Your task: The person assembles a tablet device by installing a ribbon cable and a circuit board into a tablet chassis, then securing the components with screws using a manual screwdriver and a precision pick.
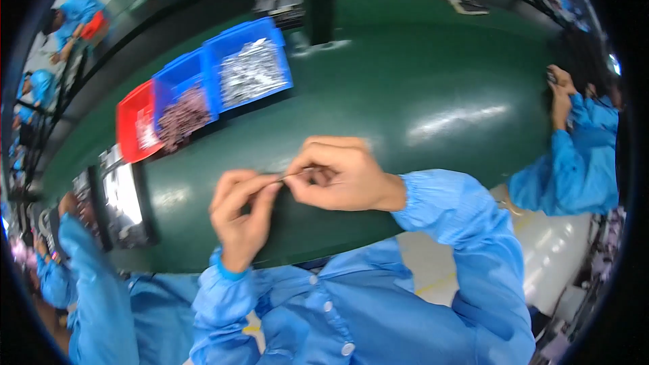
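Over the near part of the green table (378, 81), my two hands meet fingertip to fingertip. My left hand (242, 211) is closed in a pinch, thumb against forefinger. From the right, my right hand (345, 174) also pinches, its fingertips close beside the left ones. A tiny dark piece seems to sit between the fingertips, too small and blurred to name. Beyond my hands stand a blue bin (211, 61) of shiny silver parts (253, 73), a blue bin (159, 82) of brownish-pink small parts (184, 116), and a red bin (126, 125) with pale pieces (145, 128).
To the left lies a dark tray (125, 196) with a bright white surface. A dark post (319, 0) rises from the table's far side. Co-workers in blue sit at both sides, one at the right (564, 155), another sleeve at the left (94, 257).
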`<action>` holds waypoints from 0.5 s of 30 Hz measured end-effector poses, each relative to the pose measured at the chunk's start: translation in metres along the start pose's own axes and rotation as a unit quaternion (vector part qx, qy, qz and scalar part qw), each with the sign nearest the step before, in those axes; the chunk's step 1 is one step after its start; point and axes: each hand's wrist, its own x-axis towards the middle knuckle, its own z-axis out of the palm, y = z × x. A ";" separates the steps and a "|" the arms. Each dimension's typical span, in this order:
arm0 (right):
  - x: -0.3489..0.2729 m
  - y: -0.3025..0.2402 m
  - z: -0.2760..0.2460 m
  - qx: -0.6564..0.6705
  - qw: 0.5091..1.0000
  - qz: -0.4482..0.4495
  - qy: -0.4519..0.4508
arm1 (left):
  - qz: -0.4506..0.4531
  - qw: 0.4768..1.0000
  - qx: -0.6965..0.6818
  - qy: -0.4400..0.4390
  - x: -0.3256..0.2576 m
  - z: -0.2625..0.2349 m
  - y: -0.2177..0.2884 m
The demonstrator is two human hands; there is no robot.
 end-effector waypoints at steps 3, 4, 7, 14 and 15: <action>0.007 -0.005 -0.015 0.048 0.998 0.019 -0.027 | 0.033 0.998 0.061 -0.005 0.003 -0.005 0.005; 0.010 -0.003 -0.020 0.028 0.999 0.023 -0.026 | 0.016 0.999 0.049 -0.007 0.002 -0.007 0.004; 0.028 0.020 -0.050 0.079 0.992 0.050 0.088 | -0.001 1.000 0.015 -0.008 0.002 -0.014 0.000; 0.048 0.146 -0.260 0.091 0.868 0.104 0.478 | -0.071 0.995 -0.055 -0.035 0.001 -0.022 -0.011; 0.043 0.160 -0.291 0.076 0.873 0.083 0.474 | -0.094 0.992 -0.079 -0.040 0.001 -0.020 -0.014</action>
